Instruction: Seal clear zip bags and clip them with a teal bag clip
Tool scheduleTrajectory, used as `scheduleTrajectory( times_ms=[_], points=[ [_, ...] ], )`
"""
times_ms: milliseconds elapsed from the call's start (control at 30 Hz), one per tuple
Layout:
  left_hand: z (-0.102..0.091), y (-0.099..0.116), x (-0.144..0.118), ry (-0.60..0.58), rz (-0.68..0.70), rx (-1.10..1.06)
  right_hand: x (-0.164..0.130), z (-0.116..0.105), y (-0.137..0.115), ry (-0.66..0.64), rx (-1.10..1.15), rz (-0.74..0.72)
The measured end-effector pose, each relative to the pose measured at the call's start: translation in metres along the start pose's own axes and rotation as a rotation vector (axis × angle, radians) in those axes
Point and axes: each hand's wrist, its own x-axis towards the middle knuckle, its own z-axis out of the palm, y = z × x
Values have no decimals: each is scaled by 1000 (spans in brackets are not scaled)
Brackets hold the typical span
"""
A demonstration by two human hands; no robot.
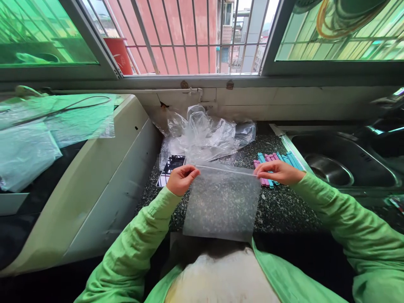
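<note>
A translucent plastic zip bag (222, 202) hangs flat between my hands, its top edge stretched straight and its lower part over the counter's front edge. My left hand (182, 179) pinches the upper left corner between thumb and fingers. At the upper right corner, my right hand (279, 171) holds the bag the same way. Beside my left hand lies a phone (172, 166) with a dark, reflective screen. Pink and blue bag clips (268, 159) lie in a row behind and partly under my right hand. Beyond the bag is a heap of crumpled clear plastic bags (208, 130).
On the right, a steel sink (341, 155) is set into the speckled dark counter (296, 206). A bulky pale appliance (104, 181) stands at the left, with plastic sheeting (57, 122) on top. A barred window is behind the counter.
</note>
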Motion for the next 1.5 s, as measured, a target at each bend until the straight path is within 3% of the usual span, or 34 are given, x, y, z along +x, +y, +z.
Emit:
scheduleTrajectory(
  times_ms=[300,500,733,867,933,1033,1133,1200,1267,1333,1400,1500],
  points=[
    [9,-4,-6,48,-35,-71,3,20,10,523,158,3],
    [9,-6,-8,89,-55,-49,-4,29,9,695,-251,-206],
    [-5,-12,-5,-12,-18,165,-8,18,-9,556,-421,-376],
    [-10,21,2,171,258,554,-2,18,-27,519,-512,-443],
    [1,44,6,98,435,611,3,21,-38,490,-528,-476],
    [30,67,13,-144,592,639,11,27,-51,468,-504,-514],
    [54,71,21,-230,589,671,14,33,-55,500,-442,-506],
    [61,69,24,-225,571,650,11,37,-51,559,-376,-420],
    [62,67,24,-188,559,615,8,41,-45,565,-270,-267],
    [61,67,22,-155,556,579,5,45,-38,476,-142,-136],
    [59,68,20,-149,547,544,4,49,-33,404,-67,-88],
    [54,71,19,-212,505,481,4,49,-33,423,-117,-117]
  ],
)
